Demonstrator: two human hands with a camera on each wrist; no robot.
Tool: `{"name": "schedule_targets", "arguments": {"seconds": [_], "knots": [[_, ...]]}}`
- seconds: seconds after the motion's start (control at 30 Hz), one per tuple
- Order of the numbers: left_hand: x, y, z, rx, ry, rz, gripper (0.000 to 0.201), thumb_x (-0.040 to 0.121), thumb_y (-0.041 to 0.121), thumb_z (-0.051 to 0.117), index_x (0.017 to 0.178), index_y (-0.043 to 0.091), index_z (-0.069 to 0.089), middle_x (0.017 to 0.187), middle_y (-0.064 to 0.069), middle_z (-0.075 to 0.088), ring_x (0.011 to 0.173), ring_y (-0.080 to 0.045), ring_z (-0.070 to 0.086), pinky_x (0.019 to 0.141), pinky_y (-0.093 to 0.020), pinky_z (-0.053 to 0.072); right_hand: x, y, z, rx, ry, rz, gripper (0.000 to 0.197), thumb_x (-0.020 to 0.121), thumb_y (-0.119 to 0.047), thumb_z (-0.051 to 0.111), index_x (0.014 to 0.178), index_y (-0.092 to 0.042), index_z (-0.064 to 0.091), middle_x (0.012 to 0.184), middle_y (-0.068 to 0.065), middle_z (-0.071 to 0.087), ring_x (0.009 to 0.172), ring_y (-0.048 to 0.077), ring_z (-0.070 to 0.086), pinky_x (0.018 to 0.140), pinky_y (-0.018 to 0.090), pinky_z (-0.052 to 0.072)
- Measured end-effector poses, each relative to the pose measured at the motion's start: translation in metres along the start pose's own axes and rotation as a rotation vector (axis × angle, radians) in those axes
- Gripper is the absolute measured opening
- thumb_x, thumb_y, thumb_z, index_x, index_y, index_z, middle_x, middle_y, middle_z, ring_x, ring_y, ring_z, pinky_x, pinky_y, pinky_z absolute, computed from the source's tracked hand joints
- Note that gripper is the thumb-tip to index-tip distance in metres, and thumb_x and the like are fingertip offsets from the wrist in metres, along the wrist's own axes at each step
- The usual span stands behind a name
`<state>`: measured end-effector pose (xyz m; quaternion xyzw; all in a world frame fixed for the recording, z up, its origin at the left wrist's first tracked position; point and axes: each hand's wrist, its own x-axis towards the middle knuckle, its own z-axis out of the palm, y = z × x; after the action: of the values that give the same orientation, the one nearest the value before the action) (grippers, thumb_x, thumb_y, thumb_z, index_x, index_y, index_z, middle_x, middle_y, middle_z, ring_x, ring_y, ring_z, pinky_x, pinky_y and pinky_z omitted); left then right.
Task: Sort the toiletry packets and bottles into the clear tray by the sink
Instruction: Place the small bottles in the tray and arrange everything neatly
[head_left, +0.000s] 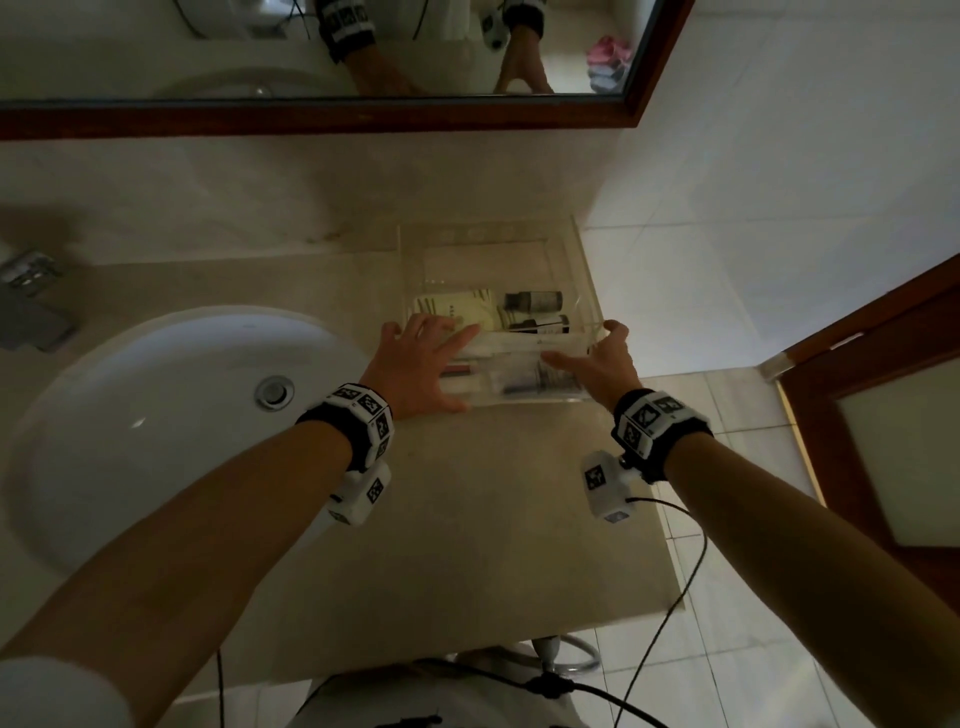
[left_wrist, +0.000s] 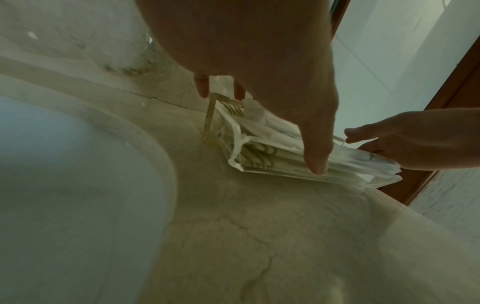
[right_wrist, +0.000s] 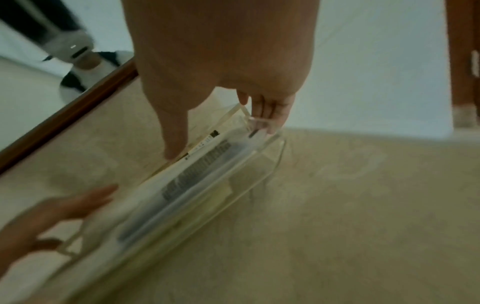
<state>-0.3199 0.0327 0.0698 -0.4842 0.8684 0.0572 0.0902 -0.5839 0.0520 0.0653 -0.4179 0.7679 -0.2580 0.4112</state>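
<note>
Here the clear acrylic tray (head_left: 582, 270), already holding packets and two dark bottles, sits on the beige stone bench (head_left: 498, 493) between both hands, left hand (head_left: 415, 364) spread flat over its near-left corner, right hand (head_left: 605, 364) grasping its right wall.

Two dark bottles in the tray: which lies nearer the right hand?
The front bottle, just behind the white packets; the other bottle lies farther from the right hand.

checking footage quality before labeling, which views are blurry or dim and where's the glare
Head view: dim overall, edges bowed by the wide lens, pale sheen on the sink, clear tray fairly sharp. Left wrist view: left hand close and soft. Right wrist view: strongest motion blur, smearing the tray and the left hand; right hand fills the top.
</note>
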Motion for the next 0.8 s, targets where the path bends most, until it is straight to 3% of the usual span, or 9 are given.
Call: {"name": "schedule_targets", "arguments": {"seconds": [0.13, 0.23, 0.63, 0.8], "knots": [[0.003, 0.000, -0.002, -0.016, -0.009, -0.016, 0.110, 0.066, 0.076, 0.057, 0.152, 0.026, 0.010, 0.152, -0.002, 0.021, 0.136, -0.027, 0.024, 0.104, -0.049, 0.029, -0.011, 0.003, -0.005, -0.451, -0.085, -0.158, 0.144, 0.048, -0.058, 0.087, 0.151, -0.019, -0.006, 0.146, 0.013, 0.036, 0.132, 0.034, 0.037, 0.109, 0.053, 0.033], [0.004, 0.001, -0.005, -0.025, -0.022, -0.012, 0.107, 0.067, 0.074, 0.059, 0.150, 0.022, 0.015, 0.153, -0.003, 0.018, 0.138, -0.027, 0.021, 0.105, -0.050, 0.028, -0.015, 0.002, -0.009, -0.660, -0.178, -0.193, 0.147, 0.056, -0.057, 0.085, 0.150, -0.016, -0.020, 0.148, 0.017, 0.027, 0.134, 0.036, 0.030, 0.112, 0.053, 0.027], [0.005, 0.005, 0.001, -0.052, -0.063, -0.062, 0.111, 0.069, 0.075, 0.058, 0.152, 0.023, 0.008, 0.159, -0.008, 0.001, 0.145, -0.030, 0.004, 0.112, -0.054, 0.020, -0.011, 0.001, -0.011, -0.720, -0.126, -0.264, 0.138, 0.056, -0.058, 0.084, 0.152, -0.018, -0.007, 0.143, 0.020, 0.035, 0.129, 0.036, 0.037, 0.108, 0.051, 0.033], [0.007, 0.007, -0.002, -0.049, -0.031, -0.079, 0.101, 0.072, 0.076, 0.054, 0.150, 0.024, 0.016, 0.157, -0.011, 0.010, 0.142, -0.033, 0.012, 0.109, -0.053, 0.025, -0.008, -0.002, -0.013, -0.725, -0.100, -0.294, 0.133, 0.059, -0.057, 0.083, 0.153, -0.016, -0.002, 0.139, 0.021, 0.042, 0.125, 0.036, 0.044, 0.105, 0.050, 0.037]]}}
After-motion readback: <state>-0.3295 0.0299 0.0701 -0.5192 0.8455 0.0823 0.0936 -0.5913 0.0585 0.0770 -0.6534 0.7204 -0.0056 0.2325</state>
